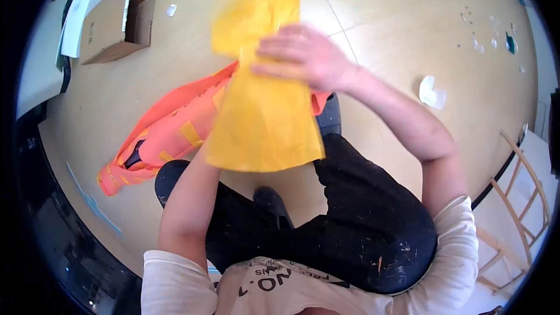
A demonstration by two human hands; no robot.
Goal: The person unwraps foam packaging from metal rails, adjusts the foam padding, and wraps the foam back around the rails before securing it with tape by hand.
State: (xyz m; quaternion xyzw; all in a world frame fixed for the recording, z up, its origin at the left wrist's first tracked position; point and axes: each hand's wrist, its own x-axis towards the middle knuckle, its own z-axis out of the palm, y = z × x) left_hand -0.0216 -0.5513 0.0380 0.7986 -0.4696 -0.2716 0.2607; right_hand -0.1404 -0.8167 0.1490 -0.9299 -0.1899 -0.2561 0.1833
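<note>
- Head view: the right hand [309, 58] lies across the upper part of a yellow piece [262, 122], fingers extended and slightly spread over its near face. Motion blur and the hidden thumb prevent confirming a closed grip.
- The left hand is concealed by the yellow piece; only the left forearm [189, 213] shows, entering at the lower edge. Whether the hand is inside or behind the piece, and whether it grasps anything, cannot be told.
- The yellow piece is raised before the torso, directly at the hands, narrow under the right fingers and flared toward the body. The right hand presumably steadies it while the left arm supports it.
- Below and left of the hands, an orange-pink item [163, 128] with yellow patches lies partly hidden by the yellow piece, probably kept there for easy reach.
- Nearer the body than the hands, the legs in black trousers [379, 221] are bent and parted, apparently leaving working room between them.
- Farther left: an open cardboard box [105, 29] on the floor [385, 0].
- Right of the hands: a white scrap [430, 93]; farther out, a wooden frame [519, 204].
</note>
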